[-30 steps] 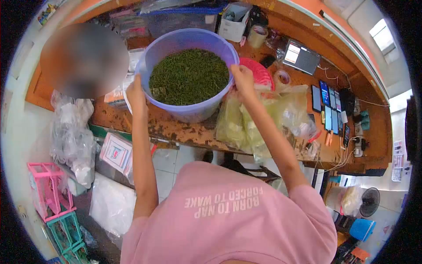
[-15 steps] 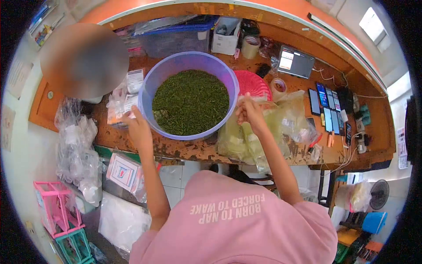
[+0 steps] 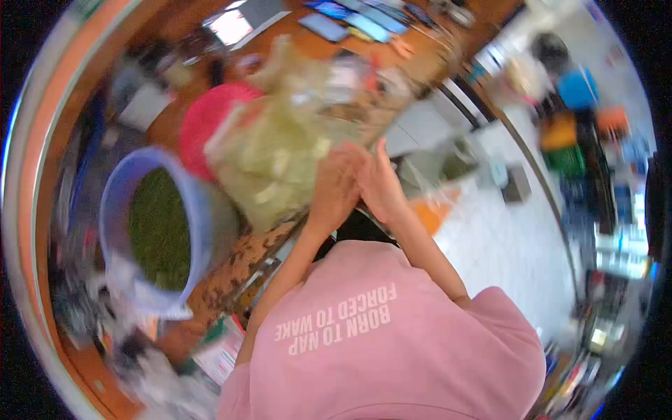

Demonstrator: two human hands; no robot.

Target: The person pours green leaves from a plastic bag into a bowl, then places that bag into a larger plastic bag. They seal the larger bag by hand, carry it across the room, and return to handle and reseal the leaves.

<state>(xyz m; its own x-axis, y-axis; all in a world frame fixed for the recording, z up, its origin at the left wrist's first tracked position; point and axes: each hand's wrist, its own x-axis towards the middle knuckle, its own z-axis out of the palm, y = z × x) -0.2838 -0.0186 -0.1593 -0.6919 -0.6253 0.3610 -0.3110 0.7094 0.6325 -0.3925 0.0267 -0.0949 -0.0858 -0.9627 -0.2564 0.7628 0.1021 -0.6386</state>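
My left hand [image 3: 337,183] and my right hand [image 3: 382,189] meet in front of my chest, palms toward each other, by the table's front edge. The right hand looks flat, its thumb pointing up. Motion smears the left fingers, which seem stretched out against the right palm. I make out nothing held between them. Just left of my hands lie yellowish translucent plastic bags [image 3: 269,164], partly over a round pink-red plastic basket [image 3: 203,126]. Farther left stands a purple basin [image 3: 112,203] holding finely chopped green leaves [image 3: 159,231].
Several phones [image 3: 364,24] and a screen device [image 3: 234,28] lie toward the table's far end. A clear bag [image 3: 437,168] with something green is right of my hands, below table height. White packaging [image 3: 220,353] and plastic wrap are at lower left.
My view has swung right, so the table appears rotated and the basin sits farther left. My hands, previously apart beside the basin, have come together over the table's front edge.
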